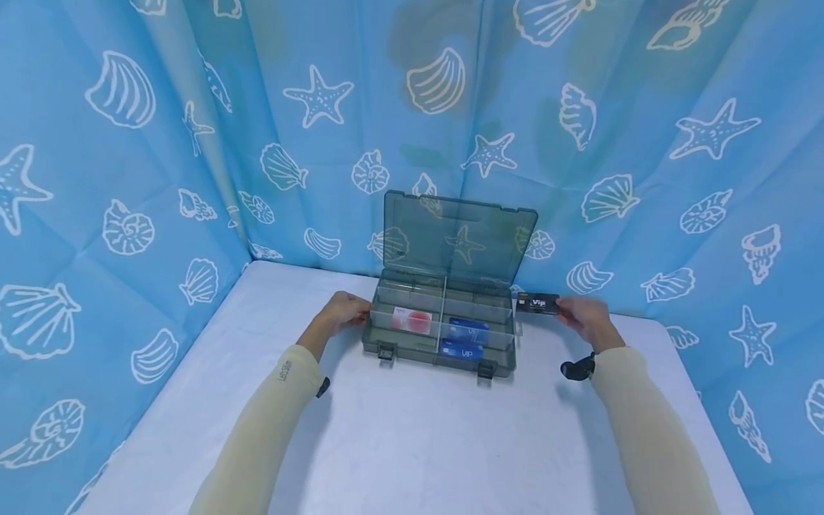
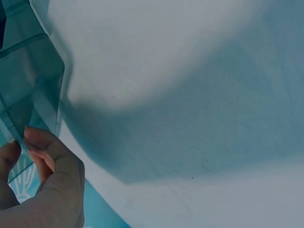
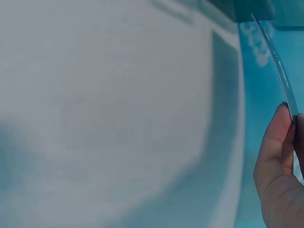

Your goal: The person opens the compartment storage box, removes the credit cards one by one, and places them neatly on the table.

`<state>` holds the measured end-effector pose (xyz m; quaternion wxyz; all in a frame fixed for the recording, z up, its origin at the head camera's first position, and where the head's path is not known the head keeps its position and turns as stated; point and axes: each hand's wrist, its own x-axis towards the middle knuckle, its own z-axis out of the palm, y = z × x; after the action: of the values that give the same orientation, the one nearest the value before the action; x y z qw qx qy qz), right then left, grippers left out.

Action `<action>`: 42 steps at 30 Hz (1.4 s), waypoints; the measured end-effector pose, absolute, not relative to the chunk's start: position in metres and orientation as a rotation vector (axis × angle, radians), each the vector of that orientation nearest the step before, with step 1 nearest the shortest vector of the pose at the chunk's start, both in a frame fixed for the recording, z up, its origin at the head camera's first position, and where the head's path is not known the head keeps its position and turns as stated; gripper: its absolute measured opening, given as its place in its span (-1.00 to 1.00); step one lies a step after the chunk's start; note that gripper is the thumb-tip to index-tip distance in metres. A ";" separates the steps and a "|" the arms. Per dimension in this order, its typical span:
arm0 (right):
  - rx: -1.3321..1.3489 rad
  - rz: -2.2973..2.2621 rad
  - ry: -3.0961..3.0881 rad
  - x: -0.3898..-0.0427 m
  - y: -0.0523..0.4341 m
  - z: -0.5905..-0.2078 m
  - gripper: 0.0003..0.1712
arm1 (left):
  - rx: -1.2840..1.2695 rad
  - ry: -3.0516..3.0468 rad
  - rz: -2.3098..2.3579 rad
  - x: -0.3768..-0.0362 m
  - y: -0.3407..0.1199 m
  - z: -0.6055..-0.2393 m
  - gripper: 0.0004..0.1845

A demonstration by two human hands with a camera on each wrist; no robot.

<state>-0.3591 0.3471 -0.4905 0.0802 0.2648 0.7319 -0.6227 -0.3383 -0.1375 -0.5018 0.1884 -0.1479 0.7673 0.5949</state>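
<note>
A smoky see-through compartment box (image 1: pixel 417 357) lies on the white table, its lid (image 1: pixel 458 239) raised at the back. My left hand (image 1: pixel 345 310) pinches the box's left wall between thumb and fingers; the left wrist view shows this grip at the box's edge (image 2: pixel 50 61). Just beyond the box's right side, my right hand (image 1: pixel 586 319) pinches one end of a black VIP card (image 1: pixel 538 303). That card (image 3: pixel 281 71) appears edge-on and slightly bowed in the right wrist view. Inside the box are a pink-and-white card (image 1: pixel 412 321), a blue VIP card (image 1: pixel 468 330) and another blue VIP card (image 1: pixel 461 350) in front.
Clear dividers (image 1: pixel 442 307) split the box into several compartments. Two dark latches hang at its front, one of them a left latch (image 1: pixel 386 351). A blue curtain (image 1: pixel 309 164) with shells and starfish stands close behind the box and along both sides of the table (image 1: pixel 412 443).
</note>
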 end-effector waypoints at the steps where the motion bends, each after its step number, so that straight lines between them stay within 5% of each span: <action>1: 0.788 -1.861 2.189 -0.359 0.349 -0.494 -0.66 | -0.420 2.160 1.673 -0.339 -0.138 -0.502 -0.63; 21: 0.817 -1.704 2.307 -0.358 0.341 -0.535 -0.36 | -0.457 2.152 1.686 -0.340 -0.137 -0.507 -0.65; 42: 0.836 -1.777 2.211 -0.351 0.337 -0.521 -0.49 | -0.435 2.136 1.698 -0.343 -0.140 -0.508 -0.64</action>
<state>-0.3508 0.3372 -0.5214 0.0921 0.2815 0.7446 -0.5982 -0.3426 -0.1404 -0.5082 0.1879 -0.1545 0.7593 0.6035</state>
